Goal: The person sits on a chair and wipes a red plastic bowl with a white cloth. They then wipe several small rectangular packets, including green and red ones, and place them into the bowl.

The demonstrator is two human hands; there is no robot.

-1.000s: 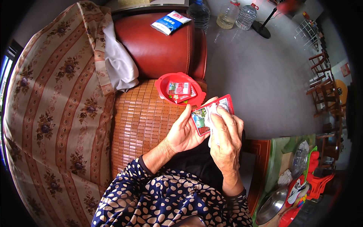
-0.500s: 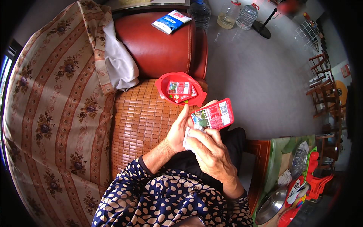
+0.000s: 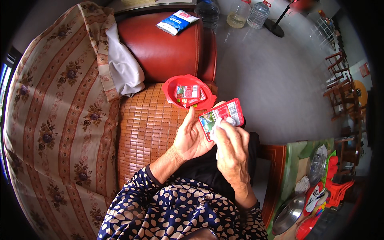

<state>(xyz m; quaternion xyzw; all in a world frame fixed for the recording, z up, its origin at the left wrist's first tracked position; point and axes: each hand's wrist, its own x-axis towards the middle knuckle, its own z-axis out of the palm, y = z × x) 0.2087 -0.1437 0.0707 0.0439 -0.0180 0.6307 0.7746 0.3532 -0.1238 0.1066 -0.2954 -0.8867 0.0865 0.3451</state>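
My left hand (image 3: 190,140), palm up, supports a flat red rectangular pack (image 3: 235,108) from below. The pack has a printed label with a green picture and a barcode. Bunched in the fingers of my right hand (image 3: 233,154) is a white tissue or cloth (image 3: 219,127), which presses on the pack's label. Just beyond my left fingertips, a red oval plastic basin (image 3: 170,89) rests on the woven seat. Similar red packs (image 3: 187,91) lie stacked inside it. The left fingers under the pack are partly hidden.
The woven seat mat (image 3: 146,132) lies left of my hands, beside a flower-patterned cover (image 3: 68,120). A blue and white packet (image 3: 177,23) lies on the red leather armrest (image 3: 160,50). At right, a green-topped table (image 3: 298,160) holds a metal bowl (image 3: 289,216). Large bottles (image 3: 258,16) stand on the floor.
The right hand and its white tissue have moved right and upward across the pack's label. The pack has shifted slightly left in my left hand, whose palm now shows more.
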